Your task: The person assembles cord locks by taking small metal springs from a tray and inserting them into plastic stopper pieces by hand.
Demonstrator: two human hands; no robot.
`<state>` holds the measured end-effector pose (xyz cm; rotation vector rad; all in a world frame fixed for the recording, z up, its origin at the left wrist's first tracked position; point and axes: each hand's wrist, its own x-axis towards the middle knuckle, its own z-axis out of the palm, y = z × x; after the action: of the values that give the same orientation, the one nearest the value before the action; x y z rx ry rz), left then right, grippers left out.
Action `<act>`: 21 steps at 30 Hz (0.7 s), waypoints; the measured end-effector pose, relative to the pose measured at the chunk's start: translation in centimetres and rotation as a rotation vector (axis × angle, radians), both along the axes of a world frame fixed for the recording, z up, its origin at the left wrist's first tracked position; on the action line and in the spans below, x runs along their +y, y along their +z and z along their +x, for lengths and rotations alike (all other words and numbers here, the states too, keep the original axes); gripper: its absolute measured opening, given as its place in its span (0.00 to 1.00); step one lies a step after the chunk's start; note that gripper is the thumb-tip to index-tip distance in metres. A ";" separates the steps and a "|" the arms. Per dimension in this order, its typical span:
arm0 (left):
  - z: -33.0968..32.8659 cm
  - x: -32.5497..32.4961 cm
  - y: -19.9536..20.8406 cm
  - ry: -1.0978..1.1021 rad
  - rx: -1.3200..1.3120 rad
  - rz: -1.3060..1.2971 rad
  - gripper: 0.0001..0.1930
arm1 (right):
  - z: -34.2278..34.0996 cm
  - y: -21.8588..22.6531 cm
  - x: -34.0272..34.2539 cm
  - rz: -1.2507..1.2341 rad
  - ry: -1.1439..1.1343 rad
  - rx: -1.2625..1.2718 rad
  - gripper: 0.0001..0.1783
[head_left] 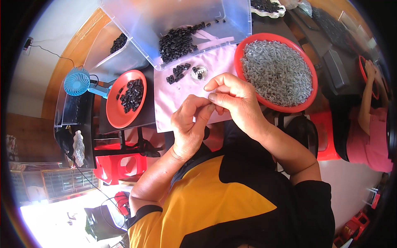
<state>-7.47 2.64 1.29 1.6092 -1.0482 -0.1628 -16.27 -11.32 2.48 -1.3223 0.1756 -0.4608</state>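
My left hand and my right hand meet over a pale pink cloth, their fingertips pinched together. Whatever sits between the fingertips is too small or too hidden to make out. Just beyond the hands is a small round clear dish with a few black pieces in it. Loose small black parts lie on the cloth to its left. An orange-red plate of black parts stands to the left. At the right, a large red basin is heaped with small shiny silvery or clear pieces.
A clear plastic bin with many black parts lies tipped toward me at the far side. Another translucent tub stands behind the plate, near a blue fan. Red stools are below the table. Another person's arm reaches in at far right.
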 end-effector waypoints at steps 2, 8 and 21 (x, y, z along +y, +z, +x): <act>0.3 0.2 0.2 0.033 -0.068 0.064 0.03 | 0.3 -0.1 0.2 0.054 0.014 -0.018 0.04; 0.4 -0.2 0.5 0.100 0.693 -0.024 0.05 | 1.0 -0.9 -0.4 -0.005 -0.048 -0.048 0.03; 1.7 -0.7 0.7 0.091 0.579 0.014 0.07 | 2.6 -0.9 -1.1 -0.173 -0.027 -0.080 0.04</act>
<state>-5.76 1.93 1.99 1.4881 -0.5259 -0.5392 -13.67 -12.45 1.57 -1.4694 0.0886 -0.5606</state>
